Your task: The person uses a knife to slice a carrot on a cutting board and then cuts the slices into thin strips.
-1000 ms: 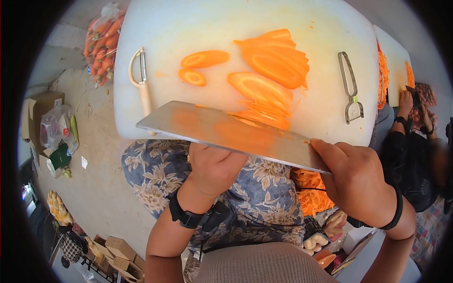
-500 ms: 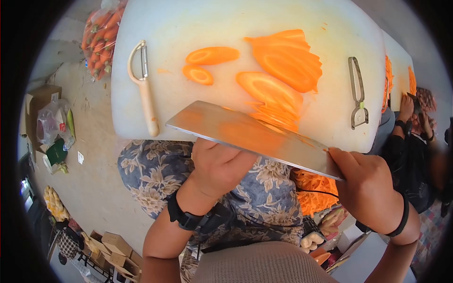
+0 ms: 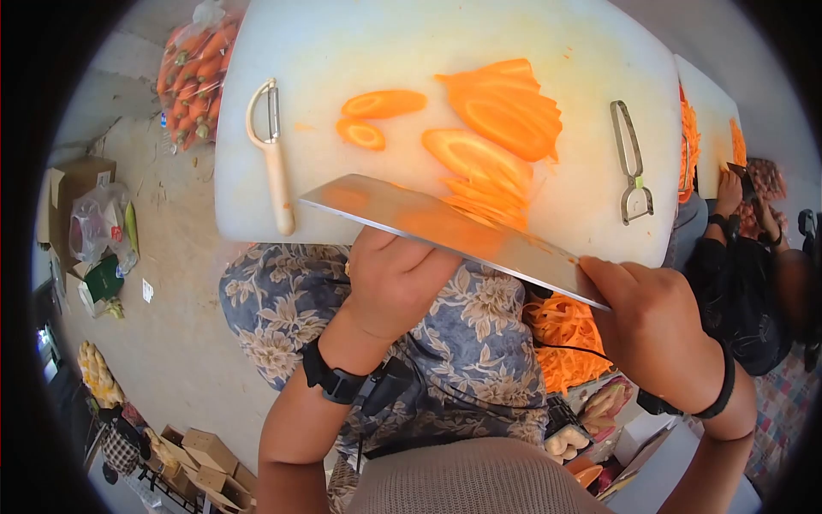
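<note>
A wide metal knife point(image 3: 445, 233) spans the near edge of the white cutting board point(image 3: 308, 43), its blade tilted. My right hand point(image 3: 642, 321) is wrapped round its right end. My left hand point(image 3: 398, 278) is curled against the blade's near edge, left of centre, fingertips hidden behind the metal. Just beyond the blade lie thin carrot slices point(image 3: 488, 176), partly covered by it. A fanned stack of carrot slices point(image 3: 505, 107) is farther up, and two small slices point(image 3: 384, 104) lie to the left.
A wooden-handled peeler point(image 3: 276, 163) lies at the board's left, a metal peeler point(image 3: 630, 163) at its right. Shredded carrot point(image 3: 569, 343) fills a container below the board. A bag of carrots point(image 3: 197, 81) stands upper left. Another person's hand point(image 3: 728, 193) works at the far right.
The view has shifted slightly, so the board's left edge and left peeler appear farther right and its right side farther left. Both hands keep the same hold on the knife.
</note>
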Tool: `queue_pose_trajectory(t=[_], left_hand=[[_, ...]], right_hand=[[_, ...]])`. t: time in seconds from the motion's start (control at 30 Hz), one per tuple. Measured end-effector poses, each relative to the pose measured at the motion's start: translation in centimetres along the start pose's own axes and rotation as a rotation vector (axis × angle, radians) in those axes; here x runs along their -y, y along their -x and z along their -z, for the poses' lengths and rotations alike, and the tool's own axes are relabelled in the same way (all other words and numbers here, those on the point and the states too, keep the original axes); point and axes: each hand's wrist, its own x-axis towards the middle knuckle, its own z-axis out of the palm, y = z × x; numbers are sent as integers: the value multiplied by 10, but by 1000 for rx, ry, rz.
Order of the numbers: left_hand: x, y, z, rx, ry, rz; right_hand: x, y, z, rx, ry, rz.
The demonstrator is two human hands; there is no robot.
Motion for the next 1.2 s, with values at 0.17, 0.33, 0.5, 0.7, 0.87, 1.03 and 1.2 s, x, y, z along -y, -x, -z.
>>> queue_pose_trajectory(t=[0.17,0.33,0.5,0.7,0.87,1.03,1.2], left_hand=[[1,2,1,15,19,6],[1,0,0,16,14,2],[2,-2,-4,-15,16,-1],[3,1,-4,-11,14,-7],[3,0,-1,-17,8,-24],[2,0,0,-18,8,-17],[2,-3,-2,-14,1,-7]], right_hand=[[-2,13,7,25,11,-48],[-9,3,-3,31,-45,-44],[-11,-29,-26,-26,-88,45],[-1,-18,-13,-3,-62,8],[2,3,3,9,-13,-22],[2,11,6,-2,-42,-55],[-4,-2,-4,60,-52,-50]])
